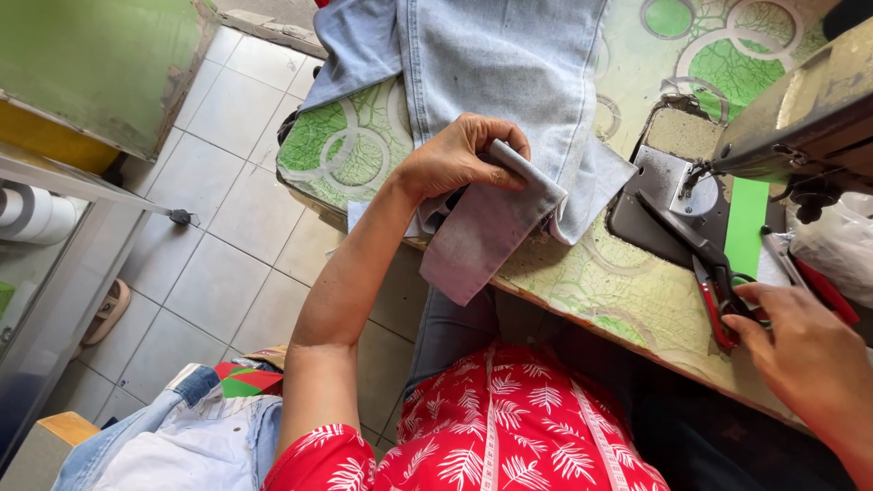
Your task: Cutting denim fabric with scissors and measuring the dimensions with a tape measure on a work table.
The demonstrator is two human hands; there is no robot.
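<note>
A: Your left hand (455,159) pinches a folded flap of the pale denim garment (496,82), fingers curled over the fold, thumb hidden beneath.

B: And your right hand (805,350)?

A: Fingers bent loosely, tips on the handles of the dark scissors (705,264). Touching, not closed round them.

B: Place things against the sewing machine (800,114).

A: The scissors lie just in front of its needle plate (668,177), blades pointing toward the plate. The denim lies left of the machine, spread over the green-patterned table (346,145), one strip hanging off the near edge. A green card (746,223) sits under the machine head. A white measuring tape (491,418) hangs down your red leaf-print shirt (518,427), nearest you.
</note>
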